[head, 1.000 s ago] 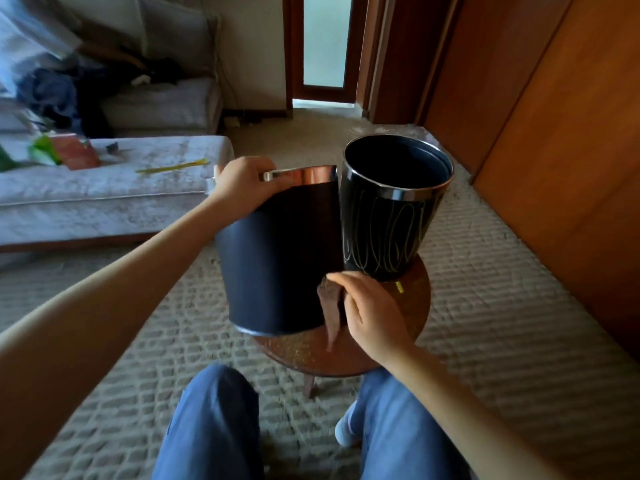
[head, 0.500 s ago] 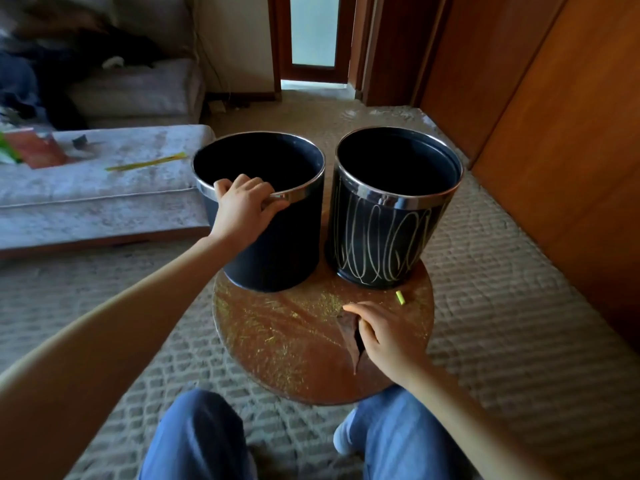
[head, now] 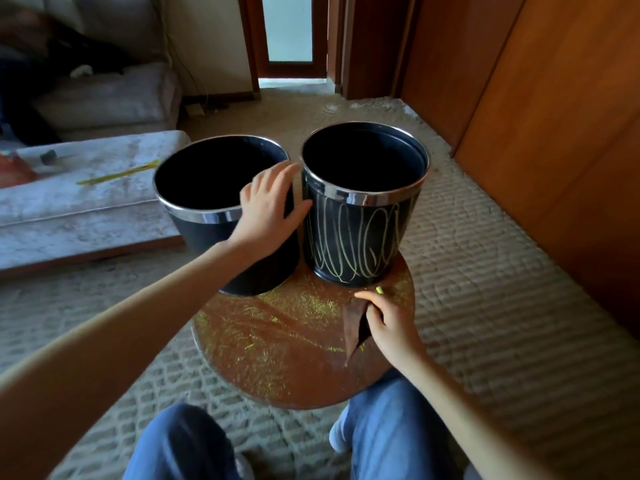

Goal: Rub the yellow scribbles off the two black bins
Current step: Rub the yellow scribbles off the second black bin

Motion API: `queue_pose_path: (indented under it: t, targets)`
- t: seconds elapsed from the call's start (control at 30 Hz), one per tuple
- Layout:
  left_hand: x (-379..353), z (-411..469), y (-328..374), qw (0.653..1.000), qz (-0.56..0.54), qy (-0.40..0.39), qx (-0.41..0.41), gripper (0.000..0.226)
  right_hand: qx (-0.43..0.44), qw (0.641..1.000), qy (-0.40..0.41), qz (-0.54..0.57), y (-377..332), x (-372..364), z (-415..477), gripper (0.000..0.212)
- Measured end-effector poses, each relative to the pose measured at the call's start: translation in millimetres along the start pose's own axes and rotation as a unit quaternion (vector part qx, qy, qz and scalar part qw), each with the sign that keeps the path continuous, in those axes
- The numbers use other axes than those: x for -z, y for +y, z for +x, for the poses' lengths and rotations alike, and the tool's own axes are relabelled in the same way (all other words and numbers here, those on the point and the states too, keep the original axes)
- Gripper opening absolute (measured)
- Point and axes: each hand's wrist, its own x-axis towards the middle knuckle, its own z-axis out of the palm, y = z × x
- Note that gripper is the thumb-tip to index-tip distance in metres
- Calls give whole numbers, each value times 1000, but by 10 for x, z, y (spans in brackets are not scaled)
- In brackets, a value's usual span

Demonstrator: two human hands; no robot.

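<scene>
Right of centre, upright on the table [head: 277,358]: right bin [head: 388,230], yellow scribbles [head: 349,251] all over the near wall, untouched. Just beside it, centre left: left bin [head: 207,223], near wall plain black. Tilted off the table a second ago, then set down upright; now released. Left hand [head: 266,209] off the rim, fingers spread wide, holding nothing, over the gap between the bins. Likely meaning: one bin done, scribbled one next. Lower right: right hand [head: 388,323] pinching the cloth [head: 355,327] low over the table, near a chalk bit [head: 380,290]. Yellow dust [head: 304,303] across the tabletop. Far walls of both bins hidden. Thumb touching the right bin or not: impossible to tell.
</scene>
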Motion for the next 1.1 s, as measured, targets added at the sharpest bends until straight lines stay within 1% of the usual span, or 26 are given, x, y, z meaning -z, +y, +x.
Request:
queue_pose_path:
  t: [0.07, 0.13, 0.17, 0.2, 0.23, 0.27, 0.3, 0.43, 0.53, 0.63, 0.7, 0.73, 0.83, 0.9, 0.97, 1.0, 1.07, 1.1]
  targets:
    - [-132, 178, 384, 998, 5, -26, -54, 68, -35, 998, 34, 27, 22, 117, 41, 35]
    - [-301, 352, 685, 992, 35, -81, -88, 66, -74, 994, 65, 53, 82, 238, 58, 34]
    - [-370, 429, 783, 988, 53, -114, -92, 61, -90, 991, 80, 65, 122, 279, 69, 34]
    - [-439, 501, 864, 984, 67, -139, -93, 50, -105, 987, 97, 73, 172, 324, 73, 33]
    - [-489, 557, 914, 983, 69, -148, -89, 35, -118, 984, 112, 77, 225, 350, 76, 32]
    - [-530, 604, 949, 984, 58, -149, -81, 21, -130, 981, 124, 78, 276, 377, 73, 32]
    - [-565, 640, 972, 986, 42, -143, -71, 16, -142, 977, 139, 82, 312, 403, 67, 32]
    - [-616, 850, 1149, 995, -8, -95, -25, 19, -201, 951, 204, 119, 408, 540, 56, 31]
    - [-451, 1251, 1341, 995, -37, -73, 49, 26, -244, 922, 260, 152, 435, 730, 111, 29]
    - [-246, 1487, 1331, 984, -103, -61, 129, 27, -249, 896, 319, 181, 360, 955, 187, 23]
    - [-161, 1418, 1306, 973, -156, -45, 165, 27, -248, 878, 346, 218, 304, 1116, 237, 17]
    - [-128, 1329, 1317, 966, -183, -39, 176, 26, -244, 864, 360, 253, 284, 1193, 248, 14]
    - [-29, 1007, 1423, 939, -272, -11, 210, 29, -248, 808, 407, 346, 219, 1445, 163, 16]
    - [73, 727, 1510, 921, -310, 8, 234, 31, -237, 785, 426, 382, 125, 1607, 23, 17]
    - [189, 410, 1527, 898, -350, 10, 267, 30, -219, 782, 425, 400, 23, 1725, -108, 18]
    - [234, 251, 1497, 880, -379, 11, 288, 29, -215, 785, 424, 398, -17, 1774, -145, 18]
    - [363, -92, 1440, 833, -444, 12, 330, 27, -214, 802, 414, 375, -136, 1848, -220, 18]
    - [430, -279, 1414, 812, -467, 12, 349, 26, -215, 816, 399, 359, -190, 1859, -249, 18]
